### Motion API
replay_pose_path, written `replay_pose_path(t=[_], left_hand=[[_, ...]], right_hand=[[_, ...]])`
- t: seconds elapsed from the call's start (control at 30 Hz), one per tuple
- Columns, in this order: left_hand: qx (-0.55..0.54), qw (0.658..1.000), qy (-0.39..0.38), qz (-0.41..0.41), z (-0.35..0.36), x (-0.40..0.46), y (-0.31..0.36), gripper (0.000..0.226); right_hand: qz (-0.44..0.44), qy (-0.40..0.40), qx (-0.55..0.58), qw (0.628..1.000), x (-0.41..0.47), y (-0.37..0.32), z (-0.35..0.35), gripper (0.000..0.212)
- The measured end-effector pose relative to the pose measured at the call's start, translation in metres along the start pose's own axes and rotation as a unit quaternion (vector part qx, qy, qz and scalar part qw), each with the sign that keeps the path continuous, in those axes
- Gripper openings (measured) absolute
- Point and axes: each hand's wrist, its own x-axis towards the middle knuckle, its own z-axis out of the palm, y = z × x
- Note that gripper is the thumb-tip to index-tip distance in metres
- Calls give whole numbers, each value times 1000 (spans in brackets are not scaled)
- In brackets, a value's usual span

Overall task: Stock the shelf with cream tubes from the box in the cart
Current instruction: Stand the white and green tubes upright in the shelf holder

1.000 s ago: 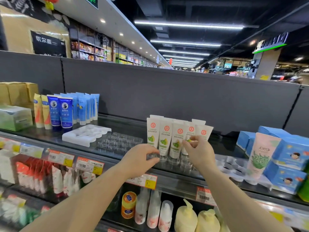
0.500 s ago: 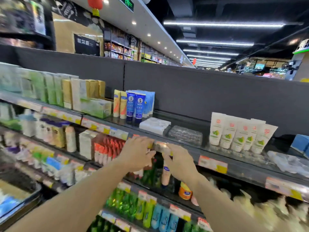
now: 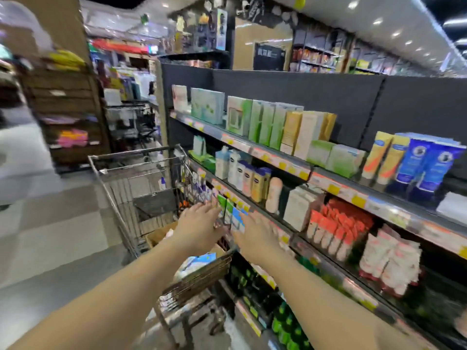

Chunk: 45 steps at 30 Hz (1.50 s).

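**A:** Below and just beyond the outstretched fingertips sits the cart (image 3: 141, 178), with the cardboard box (image 3: 159, 234) in its basket, partly hidden under the left hand (image 3: 199, 226). Where do the tubes come from?

**B:** From that box. A pale shape shows at its opening beside the left wrist; it may be tubes, but the blur is too heavy to be sure.

**A:** And the hands?

**B:** Both empty. The left hand's fingers are spread and fairly straight, holding nothing. The right hand (image 3: 257, 236) reaches alongside it, fingers extended toward the hanging packets (image 3: 232, 213) at the shelf (image 3: 298, 170) edge, also holding nothing as far as the smear allows.

**A:** How should a cream tube be taken?

**B:** I'd judge them light, soft-walled and a bit slick. Squeezing the middle dents the plastic, so pinch near the stiff cap end or the flat crimped seal, thumb on one face, fingers on the other. Several could be gathered per hand, held side by side, without strain.

**A:** Any risk?

**B:** Slipping from a loose bunch, probably.
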Motion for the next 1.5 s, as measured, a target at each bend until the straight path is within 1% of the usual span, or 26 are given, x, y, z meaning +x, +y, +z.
replay_pose_path(t=[0.1, 0.23, 0.43, 0.53, 0.73, 0.83, 0.97, 1.1, 1.17, 1.27, 1.33, 1.43, 1.5], left_hand=[[9, 999, -12, -42, 14, 4, -53, 65], [16, 996, -29, -84, 37, 32, -116, 75], [28, 991, -51, -120, 66, 110, -185, 73], [21, 988, -68, -140, 83, 149, -209, 71], [-6, 984, -118, -130, 130, 204, -256, 71], [-24, 980, -152, -126, 164, 233, -288, 69], [-38, 970, -220, -92, 222, 267, -331, 65], [-44, 957, -280, -56, 272, 294, -373, 57], [-45, 947, -313, -51, 294, 300, -388, 58], [-62, 920, -382, -66, 344, 305, -412, 59], [-76, 898, -428, -68, 375, 303, -419, 56], [-107, 880, -456, -75, 415, 297, -423, 48], [-137, 871, -460, -104, 440, 292, -425, 47]], right_hand=[[-36, -12, 11, 999, 39, -33, 29, 62], [-69, -41, 17, 997, 101, -57, 67, 60], [-69, -84, 52, 993, 213, -63, 102, 62], [-65, -68, 43, 995, 265, -58, 106, 57], [-21, -83, 78, 993, 328, -41, 128, 58], [25, -106, 99, 989, 355, -31, 158, 60], [117, -134, 107, 978, 381, -23, 207, 59], [209, -162, 130, 956, 392, -26, 249, 59], [240, -171, 136, 946, 393, -29, 264, 56], [291, -191, 156, 924, 396, -36, 307, 47], [308, -208, 140, 918, 392, -41, 334, 48], [336, -229, 150, 901, 387, -41, 368, 52], [356, -239, 169, 887, 386, -40, 387, 51]])
